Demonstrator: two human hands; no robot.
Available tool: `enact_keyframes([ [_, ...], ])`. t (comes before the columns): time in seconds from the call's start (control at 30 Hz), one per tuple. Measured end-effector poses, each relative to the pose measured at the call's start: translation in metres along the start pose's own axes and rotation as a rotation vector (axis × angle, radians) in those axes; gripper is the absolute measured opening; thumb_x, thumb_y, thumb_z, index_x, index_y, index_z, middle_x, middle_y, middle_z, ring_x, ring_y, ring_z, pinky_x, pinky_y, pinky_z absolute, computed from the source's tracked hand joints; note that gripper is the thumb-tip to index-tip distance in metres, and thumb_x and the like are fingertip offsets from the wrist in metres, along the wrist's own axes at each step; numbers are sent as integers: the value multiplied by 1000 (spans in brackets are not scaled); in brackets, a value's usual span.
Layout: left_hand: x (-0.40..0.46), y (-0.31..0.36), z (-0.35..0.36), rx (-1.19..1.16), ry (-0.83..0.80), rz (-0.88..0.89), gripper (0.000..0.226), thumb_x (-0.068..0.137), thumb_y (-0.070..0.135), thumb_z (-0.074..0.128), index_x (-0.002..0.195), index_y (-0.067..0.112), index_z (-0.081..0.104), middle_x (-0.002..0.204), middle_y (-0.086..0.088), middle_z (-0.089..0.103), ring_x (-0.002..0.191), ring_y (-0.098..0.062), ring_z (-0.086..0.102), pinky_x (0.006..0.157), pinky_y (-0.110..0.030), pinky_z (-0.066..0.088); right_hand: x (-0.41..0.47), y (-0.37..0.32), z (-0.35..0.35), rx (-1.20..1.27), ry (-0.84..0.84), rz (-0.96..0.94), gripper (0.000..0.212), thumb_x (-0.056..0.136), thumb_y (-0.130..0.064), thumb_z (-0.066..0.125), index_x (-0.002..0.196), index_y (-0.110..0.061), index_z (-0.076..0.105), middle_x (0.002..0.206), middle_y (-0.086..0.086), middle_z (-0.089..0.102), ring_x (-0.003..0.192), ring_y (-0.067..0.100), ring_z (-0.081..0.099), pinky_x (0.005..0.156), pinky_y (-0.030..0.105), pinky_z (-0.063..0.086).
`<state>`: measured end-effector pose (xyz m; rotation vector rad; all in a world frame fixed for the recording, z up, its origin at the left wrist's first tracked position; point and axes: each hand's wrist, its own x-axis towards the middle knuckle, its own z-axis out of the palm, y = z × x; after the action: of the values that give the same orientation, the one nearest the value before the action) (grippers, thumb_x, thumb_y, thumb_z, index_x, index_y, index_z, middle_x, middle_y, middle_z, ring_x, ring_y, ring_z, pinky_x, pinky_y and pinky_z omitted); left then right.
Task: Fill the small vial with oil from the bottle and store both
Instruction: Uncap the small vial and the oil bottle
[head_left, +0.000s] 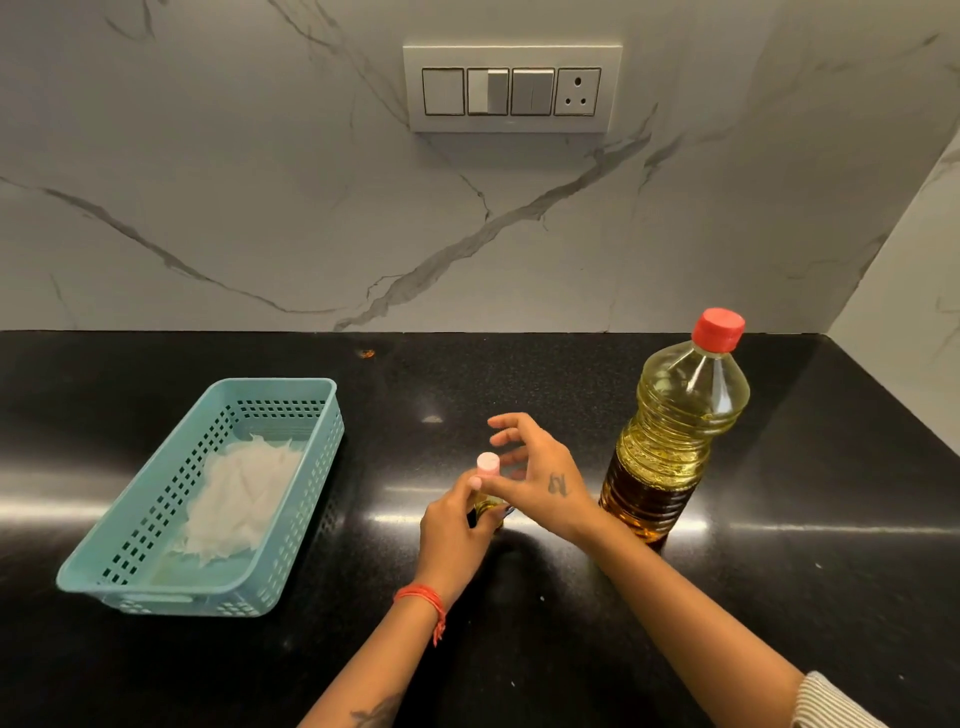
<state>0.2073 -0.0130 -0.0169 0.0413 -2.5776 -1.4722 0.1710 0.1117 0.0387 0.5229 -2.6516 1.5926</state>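
Note:
A small vial (489, 506) with a pink cap (488, 464) stands upright on the black counter, yellow oil showing in it. My left hand (454, 525) is wrapped around the vial's body. My right hand (535, 467) hovers just right of the cap with fingers spread, its thumb tip near the cap; whether it touches is unclear. The tall clear oil bottle (675, 431) with a red cap (719, 328) stands upright to the right, capped, apart from both hands.
A teal perforated basket (291, 499) lined with white tissue (244, 488) sits on the left of the black counter (519, 623). A marble wall with a switch panel (511, 88) rises behind; a side wall closes the right corner.

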Motion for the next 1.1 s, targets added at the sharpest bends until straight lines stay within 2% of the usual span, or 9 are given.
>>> enact_keyframes([
  [0.13, 0, -1, 0, -12, -27, -29, 38, 81, 17, 67, 116, 28, 54, 96, 7, 69, 91, -9, 65, 84, -35, 55, 3, -4, 8, -195, 89, -59, 32, 71, -35, 71, 96, -26, 53, 85, -9, 58, 77, 4, 55, 67, 26, 49],
  [0.23, 0, 0, -1, 2, -23, -8, 34, 81, 18, 68, 112, 27, 55, 95, 6, 70, 90, -7, 65, 83, -35, 55, 5, -4, 5, -153, 50, -68, 16, 77, -23, 67, 91, -24, 62, 86, -12, 63, 80, 4, 60, 74, 28, 52],
  [0.37, 0, 1, -1, -1, -12, 7, 35, 80, 20, 69, 111, 27, 56, 93, 6, 70, 89, -9, 65, 82, -33, 54, 3, -6, -5, 106, -111, -11, 37, 81, -5, 66, 113, -22, 61, 108, -4, 66, 101, 5, 62, 87, 20, 51],
  [0.5, -1, 1, -1, -12, -18, 15, 36, 81, 17, 68, 112, 28, 56, 93, 11, 67, 90, -7, 64, 81, -26, 54, 1, -4, -6, 17, -102, -12, 52, 75, -17, 75, 122, -25, 54, 116, -2, 59, 100, 9, 61, 83, 19, 51],
  [0.6, -1, 2, -2, -3, -19, 1, 38, 81, 12, 67, 114, 27, 55, 91, 14, 64, 90, -6, 63, 81, -24, 52, 1, -3, 1, -163, -28, -68, 38, 74, -26, 74, 110, -24, 61, 102, -5, 62, 88, 5, 59, 78, 22, 52],
  [0.7, -1, 1, -2, 22, -18, 0, 36, 81, 16, 67, 113, 28, 55, 95, 8, 68, 91, -7, 64, 81, -27, 54, 4, -4, 2, -260, 1, -103, 22, 78, -25, 70, 99, -22, 65, 93, -7, 62, 81, 4, 57, 77, 25, 50],
  [0.9, -1, 2, -2, 31, -13, 8, 34, 81, 25, 68, 112, 25, 55, 94, 9, 67, 90, -7, 64, 81, -27, 53, 8, -11, -6, -149, -28, -105, 24, 77, -14, 71, 101, -17, 69, 96, -1, 68, 81, 3, 60, 75, 12, 46],
  [1.0, -1, 3, -2, 37, -8, 20, 33, 80, 27, 68, 110, 25, 55, 92, 8, 67, 88, -7, 63, 79, -24, 52, 8, -15, -15, -94, -16, -104, 28, 77, -13, 72, 104, -17, 68, 98, -2, 67, 86, 6, 63, 78, 16, 51],
  [1.1, -1, 2, -2, 43, 3, 19, 32, 79, 29, 70, 107, 23, 57, 89, 6, 67, 85, -8, 64, 76, -27, 53, 6, -16, -25, -80, 24, -120, 29, 77, -14, 72, 106, -16, 68, 97, -2, 67, 87, 6, 63, 77, 14, 51],
])
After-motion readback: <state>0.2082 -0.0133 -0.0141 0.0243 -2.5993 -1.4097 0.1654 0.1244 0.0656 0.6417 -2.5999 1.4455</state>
